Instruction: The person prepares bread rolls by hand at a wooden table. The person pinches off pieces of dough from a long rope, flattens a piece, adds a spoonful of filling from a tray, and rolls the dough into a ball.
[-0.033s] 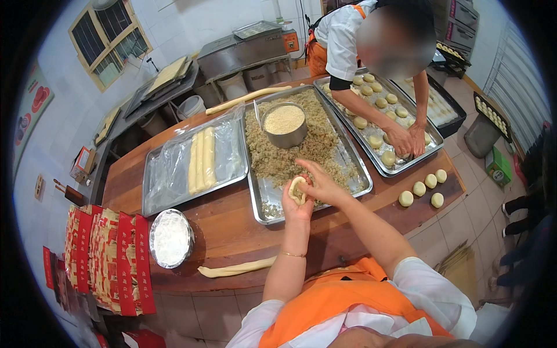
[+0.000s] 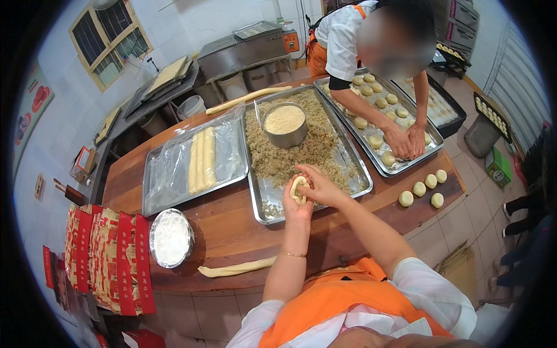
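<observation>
My left hand (image 2: 297, 210) cups a small pale dough wrapper (image 2: 299, 190), its rim raised around a hollow. My right hand (image 2: 320, 187) works at the same dough, with the thumb at the hollow and the fingers curved over its far side. Both hands are above the near end of a metal tray of crumbly brownish filling (image 2: 307, 155). A steel bowl of pale yellow crumbs (image 2: 284, 120) stands in that filling. On the table's right corner lie several round filled dough balls (image 2: 419, 188). A dough rope (image 2: 237, 267) lies near the front edge.
On the left, a tray (image 2: 165, 180) holds dough ropes under plastic film. A bowl of white flour (image 2: 171, 238) stands near stacked red packaging (image 2: 110, 255). Across the table, a co-worker's hands (image 2: 407, 142) press dough rounds in another tray (image 2: 432, 152). A dough rope (image 2: 246, 100) lies at the back.
My right hand's fingers have curled in from a more outstretched pose, closer over the dough. My left hand has barely moved. The co-worker's hands have shifted slightly.
</observation>
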`<control>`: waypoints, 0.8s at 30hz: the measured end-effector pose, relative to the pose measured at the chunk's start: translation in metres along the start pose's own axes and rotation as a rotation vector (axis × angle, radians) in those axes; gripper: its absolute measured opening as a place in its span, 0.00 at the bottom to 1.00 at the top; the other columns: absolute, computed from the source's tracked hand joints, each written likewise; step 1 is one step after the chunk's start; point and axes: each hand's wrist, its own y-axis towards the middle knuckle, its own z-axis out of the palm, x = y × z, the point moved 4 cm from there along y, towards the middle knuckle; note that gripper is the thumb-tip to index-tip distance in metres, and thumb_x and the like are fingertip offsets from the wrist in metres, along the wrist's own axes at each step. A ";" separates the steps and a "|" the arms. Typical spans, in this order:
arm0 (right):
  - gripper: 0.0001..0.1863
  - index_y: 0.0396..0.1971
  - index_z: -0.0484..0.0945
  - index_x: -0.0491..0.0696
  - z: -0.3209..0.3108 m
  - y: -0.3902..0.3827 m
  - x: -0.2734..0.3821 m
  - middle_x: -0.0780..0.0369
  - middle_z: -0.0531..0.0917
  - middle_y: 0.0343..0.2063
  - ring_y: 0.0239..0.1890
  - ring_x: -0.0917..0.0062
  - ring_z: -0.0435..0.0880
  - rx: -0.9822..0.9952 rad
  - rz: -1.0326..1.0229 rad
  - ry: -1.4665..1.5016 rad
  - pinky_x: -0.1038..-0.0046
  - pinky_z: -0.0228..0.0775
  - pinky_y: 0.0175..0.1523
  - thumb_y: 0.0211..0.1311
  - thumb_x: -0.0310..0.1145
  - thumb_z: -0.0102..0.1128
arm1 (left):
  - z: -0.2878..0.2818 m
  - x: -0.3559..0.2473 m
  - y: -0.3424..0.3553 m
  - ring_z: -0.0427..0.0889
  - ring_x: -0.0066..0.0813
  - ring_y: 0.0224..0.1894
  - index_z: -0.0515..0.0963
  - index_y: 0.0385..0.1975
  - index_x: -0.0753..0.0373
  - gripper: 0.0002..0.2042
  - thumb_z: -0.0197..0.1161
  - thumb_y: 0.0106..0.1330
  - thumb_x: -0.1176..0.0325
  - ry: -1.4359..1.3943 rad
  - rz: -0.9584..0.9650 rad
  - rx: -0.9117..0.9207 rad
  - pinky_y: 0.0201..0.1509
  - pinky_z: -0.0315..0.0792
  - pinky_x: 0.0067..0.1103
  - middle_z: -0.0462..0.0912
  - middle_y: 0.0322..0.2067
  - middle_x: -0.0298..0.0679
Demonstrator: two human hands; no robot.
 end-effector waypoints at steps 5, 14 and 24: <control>0.22 0.56 0.73 0.44 0.033 -0.017 -0.014 0.61 0.82 0.45 0.44 0.78 0.80 -0.008 0.191 0.246 0.76 0.73 0.52 0.60 0.20 0.51 | -0.025 0.004 0.009 0.82 0.32 0.37 0.77 0.31 0.57 0.14 0.60 0.71 0.54 -0.013 -0.047 0.009 0.46 0.79 0.28 0.83 0.31 0.37; 0.39 0.71 0.60 0.53 -0.013 0.007 0.021 0.52 0.59 0.71 0.74 0.60 0.54 -0.222 0.190 -0.964 0.52 0.48 0.73 0.59 0.35 0.64 | 0.018 -0.010 -0.011 0.78 0.31 0.30 0.75 0.29 0.60 0.18 0.54 0.73 0.53 -0.231 -0.001 0.019 0.32 0.76 0.23 0.79 0.27 0.39; 0.21 0.58 0.74 0.47 -0.016 0.000 0.020 0.51 0.77 0.58 0.61 0.58 0.75 -0.432 0.073 0.150 0.63 0.67 0.64 0.66 0.34 0.52 | 0.027 0.006 0.008 0.81 0.39 0.40 0.73 0.45 0.68 0.22 0.49 0.75 0.51 -0.177 0.083 0.000 0.45 0.80 0.31 0.80 0.39 0.46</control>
